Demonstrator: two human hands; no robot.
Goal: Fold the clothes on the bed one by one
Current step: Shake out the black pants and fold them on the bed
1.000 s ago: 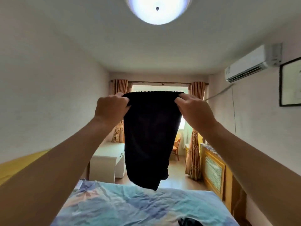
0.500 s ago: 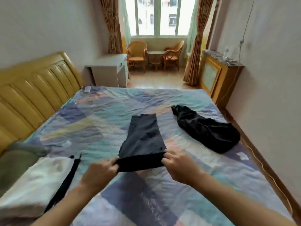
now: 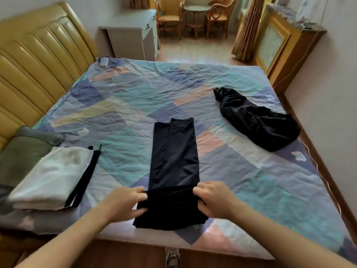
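Note:
A pair of dark trousers (image 3: pixel 174 157) lies lengthwise on the patchwork bed cover (image 3: pixel 119 105), legs pointing away from me, the waist end near the bed's front edge. My left hand (image 3: pixel 123 202) pinches the left side of the cloth near the waist. My right hand (image 3: pixel 212 198) grips the right side at the same height. Between the two hands the cloth bunches into a raised ridge. A crumpled black garment (image 3: pixel 257 118) lies apart on the right half of the bed.
At the left lies a folded white garment with a black strap (image 3: pixel 52 176), beside a grey-green pillow (image 3: pixel 23 151). A yellow headboard (image 3: pixel 34 60) runs along the left. A wooden cabinet (image 3: pixel 280 45) stands against the right wall; chairs and a white desk (image 3: pixel 133 37) stand beyond the bed.
The trousers came down from held up in the air onto the bed. In the last half second they lie longer and flatter, with my hands nearer the front edge.

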